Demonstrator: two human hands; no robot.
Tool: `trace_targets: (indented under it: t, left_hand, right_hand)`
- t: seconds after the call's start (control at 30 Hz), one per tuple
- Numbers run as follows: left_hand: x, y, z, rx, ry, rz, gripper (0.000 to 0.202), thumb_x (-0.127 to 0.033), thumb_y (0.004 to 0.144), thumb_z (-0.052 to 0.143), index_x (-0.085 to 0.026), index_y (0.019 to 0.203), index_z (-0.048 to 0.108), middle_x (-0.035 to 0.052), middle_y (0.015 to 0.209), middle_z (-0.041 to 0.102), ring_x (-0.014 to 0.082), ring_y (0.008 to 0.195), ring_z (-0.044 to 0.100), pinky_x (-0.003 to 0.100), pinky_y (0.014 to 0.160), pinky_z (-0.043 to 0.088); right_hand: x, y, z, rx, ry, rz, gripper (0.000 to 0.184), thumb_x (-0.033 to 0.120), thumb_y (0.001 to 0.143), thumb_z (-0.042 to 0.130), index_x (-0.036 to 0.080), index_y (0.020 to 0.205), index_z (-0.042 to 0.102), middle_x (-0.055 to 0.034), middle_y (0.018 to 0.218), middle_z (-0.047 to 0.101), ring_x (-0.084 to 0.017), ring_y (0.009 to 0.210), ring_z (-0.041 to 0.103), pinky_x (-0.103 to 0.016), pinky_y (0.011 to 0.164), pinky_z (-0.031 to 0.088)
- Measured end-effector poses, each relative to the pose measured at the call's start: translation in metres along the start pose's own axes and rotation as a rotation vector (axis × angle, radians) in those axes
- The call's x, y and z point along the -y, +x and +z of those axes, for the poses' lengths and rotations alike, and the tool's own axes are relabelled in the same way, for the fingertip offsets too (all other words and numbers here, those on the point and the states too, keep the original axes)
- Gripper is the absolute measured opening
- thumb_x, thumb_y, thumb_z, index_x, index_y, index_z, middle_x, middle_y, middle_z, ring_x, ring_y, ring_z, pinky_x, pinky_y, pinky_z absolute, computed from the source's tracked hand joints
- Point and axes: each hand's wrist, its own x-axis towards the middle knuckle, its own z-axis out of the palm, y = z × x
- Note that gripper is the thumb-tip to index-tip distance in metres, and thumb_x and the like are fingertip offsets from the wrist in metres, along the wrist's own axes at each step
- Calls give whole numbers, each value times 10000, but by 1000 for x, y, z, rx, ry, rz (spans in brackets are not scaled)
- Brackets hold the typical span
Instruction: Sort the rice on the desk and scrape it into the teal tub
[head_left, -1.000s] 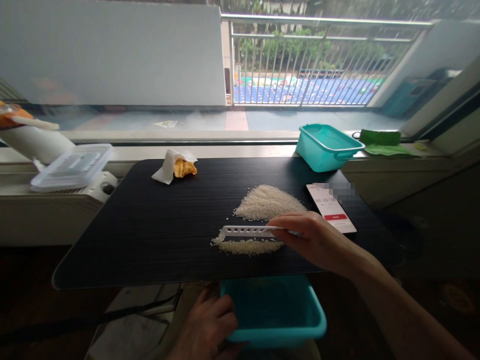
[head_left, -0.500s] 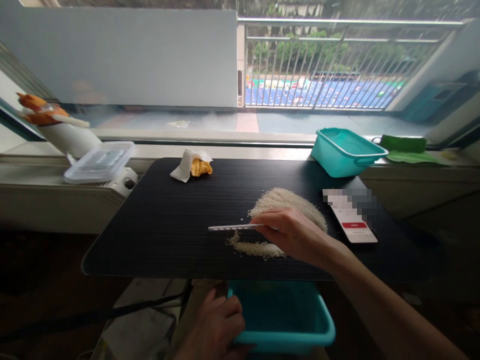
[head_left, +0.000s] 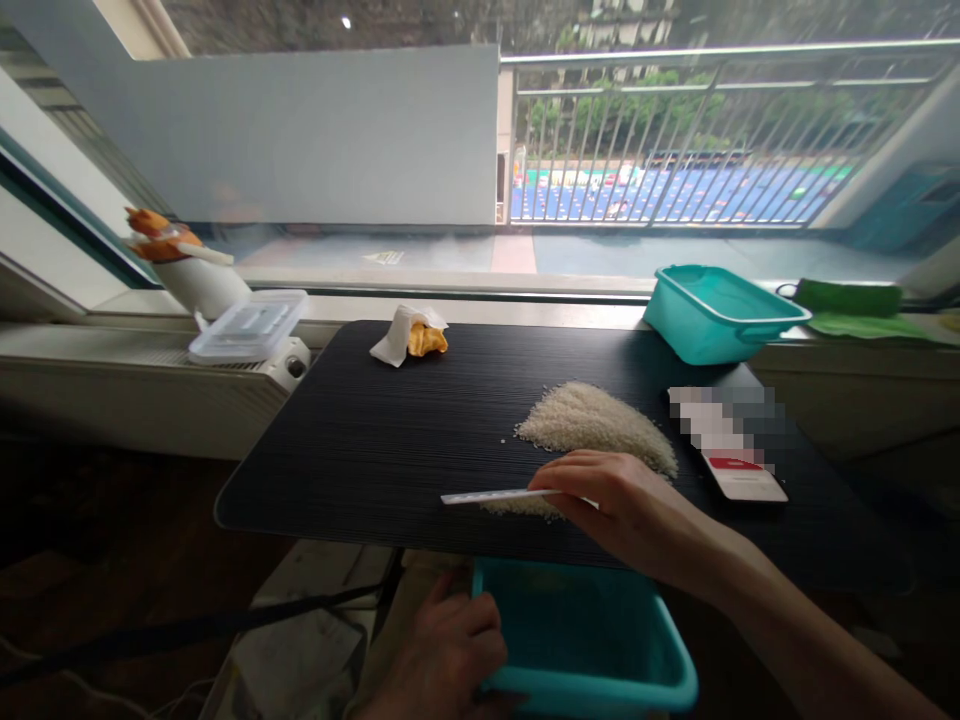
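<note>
One teal bin [head_left: 600,690] is held by the curled fingers of the left hand [head_left: 454,650], and a white strip [head_left: 491,496] is pinched between the fingers of the right hand [head_left: 611,490] at a rice band [head_left: 525,509] on the surface [head_left: 360,440], before a larger rice pile [head_left: 596,420].

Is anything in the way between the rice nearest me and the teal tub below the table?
Nothing visible: only bare tabletop shows between the near rice and the lower teal tub. The white strip in the right hand appears beyond the rice.
</note>
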Motion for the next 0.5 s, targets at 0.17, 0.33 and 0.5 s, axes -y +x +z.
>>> trace_targets:
  t: [0.17,0.33,0.5]
  left_hand:
    - [-3,3,-6,11,27,14,268,-168,705,810,-190,711,543,-56,781,606,133,704,573,306,814,383]
    - [-6,8,-9,70,25,21,198,-181,756,772,-196,738,575,-38,820,632,147,726,594,313,782,376]
    - [-8,16,-6,120,26,21,191,-208,767,769,-197,730,583,-42,798,628,151,729,611,314,791,377]
  right_hand:
    - [-10,-10,-11,-95,-19,37,213,207,965,517,179,1015,722,-53,960,747,-174,860,676,-252,744,471]
    - [-28,-34,-28,-152,-53,162,232,269,979,502,191,1015,718,-36,928,745,-164,815,670,-246,704,467]
    - [-26,-51,-30,-119,-9,185,233,266,979,502,190,1028,717,-44,967,749,-165,851,679,-245,732,481]
